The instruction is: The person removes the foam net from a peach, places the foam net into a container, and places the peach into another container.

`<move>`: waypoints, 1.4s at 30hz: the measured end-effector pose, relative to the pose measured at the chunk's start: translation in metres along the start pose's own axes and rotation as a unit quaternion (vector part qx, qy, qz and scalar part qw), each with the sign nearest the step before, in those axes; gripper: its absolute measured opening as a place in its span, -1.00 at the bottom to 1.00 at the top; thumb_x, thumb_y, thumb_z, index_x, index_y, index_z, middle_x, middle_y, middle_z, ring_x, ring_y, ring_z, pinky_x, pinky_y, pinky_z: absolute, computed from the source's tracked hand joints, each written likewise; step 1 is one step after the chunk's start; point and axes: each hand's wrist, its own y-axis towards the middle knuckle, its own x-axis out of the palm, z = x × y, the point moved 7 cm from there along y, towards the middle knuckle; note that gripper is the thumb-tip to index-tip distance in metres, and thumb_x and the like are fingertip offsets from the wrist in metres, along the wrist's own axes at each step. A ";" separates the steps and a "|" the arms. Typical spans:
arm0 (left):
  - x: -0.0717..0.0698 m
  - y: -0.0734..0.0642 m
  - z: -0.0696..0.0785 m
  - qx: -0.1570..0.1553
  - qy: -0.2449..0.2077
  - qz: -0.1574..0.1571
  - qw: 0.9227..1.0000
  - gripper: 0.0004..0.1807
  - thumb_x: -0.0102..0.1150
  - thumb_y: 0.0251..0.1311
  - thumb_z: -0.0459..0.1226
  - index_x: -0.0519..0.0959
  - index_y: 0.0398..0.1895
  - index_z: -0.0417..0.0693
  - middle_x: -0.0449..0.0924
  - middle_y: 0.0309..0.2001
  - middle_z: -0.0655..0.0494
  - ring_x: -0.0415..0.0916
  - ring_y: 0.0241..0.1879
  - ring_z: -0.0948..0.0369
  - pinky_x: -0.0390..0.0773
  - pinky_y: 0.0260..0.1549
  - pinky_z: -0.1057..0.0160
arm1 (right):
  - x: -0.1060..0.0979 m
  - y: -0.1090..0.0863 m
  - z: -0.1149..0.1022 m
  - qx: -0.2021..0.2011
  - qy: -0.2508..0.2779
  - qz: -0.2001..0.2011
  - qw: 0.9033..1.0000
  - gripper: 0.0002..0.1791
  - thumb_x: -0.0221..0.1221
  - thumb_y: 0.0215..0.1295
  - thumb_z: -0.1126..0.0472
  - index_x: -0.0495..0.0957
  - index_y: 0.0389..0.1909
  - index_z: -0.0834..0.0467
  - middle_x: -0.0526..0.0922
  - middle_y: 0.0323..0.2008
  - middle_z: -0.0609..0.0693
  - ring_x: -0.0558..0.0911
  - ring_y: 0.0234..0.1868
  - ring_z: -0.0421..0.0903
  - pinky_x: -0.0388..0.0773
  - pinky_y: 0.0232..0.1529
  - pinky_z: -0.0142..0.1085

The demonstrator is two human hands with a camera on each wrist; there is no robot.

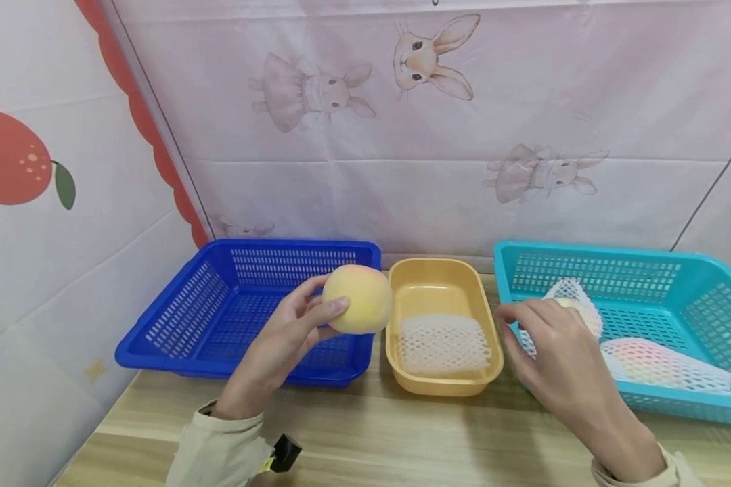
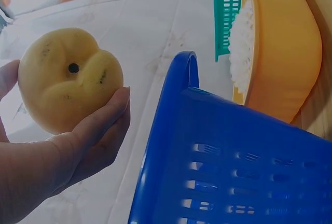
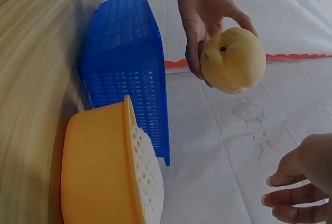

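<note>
My left hand [image 1: 274, 348] grips a yellow peach [image 1: 361, 301] with a faint pink blush, thumb on its near side. The peach is held up over the right side of the blue basket [image 1: 244, 325]. A small dark hole shows at one end of the peach [image 2: 72, 81] in the left wrist view. My right hand [image 1: 560, 358] hovers by the near left corner of the teal basket [image 1: 603, 249], fingers loosely bent around nothing. A white foam net [image 1: 445, 341] lies flat in the yellow tray [image 1: 435, 291] between the hands.
Inside the teal basket lie a netted pink-and-yellow fruit [image 1: 646, 358] and another netted fruit [image 1: 579, 301], partly hidden by my right hand. All three containers stand on a wooden table [image 1: 353, 433] against a rabbit-print wall covering [image 1: 402, 196]. A black object [image 1: 286, 452] is at my left sleeve.
</note>
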 end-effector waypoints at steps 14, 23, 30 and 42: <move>-0.033 -0.005 0.000 -0.028 0.052 0.053 0.997 -0.33 0.12 0.33 -0.12 0.13 0.40 -0.14 0.36 0.23 -0.23 0.46 0.13 0.06 0.49 0.09 0.19 | 0.034 0.003 -0.024 0.033 0.024 -0.054 0.998 -0.87 0.29 0.07 0.38 0.59 -0.35 0.15 0.60 -0.45 -0.08 0.56 -0.49 -0.22 0.51 -0.54 -0.42; -0.053 -0.013 -0.003 -0.024 0.098 0.080 0.992 -0.33 0.06 0.38 -0.11 0.09 0.42 -0.17 0.32 0.23 -0.28 0.50 0.06 0.10 0.53 0.01 0.29 | 0.095 0.014 -0.059 0.120 -0.019 -0.158 0.980 -0.64 0.11 0.35 -0.06 0.42 -0.55 0.07 0.38 -0.72 -0.14 0.42 -0.71 -0.15 0.26 -0.73 -0.33; -0.057 -0.015 -0.006 -0.023 0.100 0.088 0.991 -0.31 0.06 0.37 -0.09 0.08 0.44 -0.15 0.30 0.26 -0.26 0.51 0.04 0.16 0.53 -0.01 0.32 | 0.121 0.015 -0.079 0.133 -0.070 -0.158 0.976 -0.43 -0.05 0.34 -0.30 0.33 -0.61 0.10 0.30 -0.74 -0.07 0.40 -0.74 -0.10 0.15 -0.79 -0.31; -0.071 -0.018 -0.003 -0.008 0.099 0.109 0.989 -0.32 0.07 0.37 -0.13 0.08 0.43 -0.17 0.31 0.23 -0.28 0.52 -0.01 0.24 0.55 -0.07 0.37 | 0.144 0.032 -0.075 0.199 -0.065 -0.175 0.962 -0.40 0.18 0.16 -0.32 0.31 -0.36 0.17 0.30 -0.77 -0.07 0.34 -0.80 -0.10 0.16 -0.81 -0.29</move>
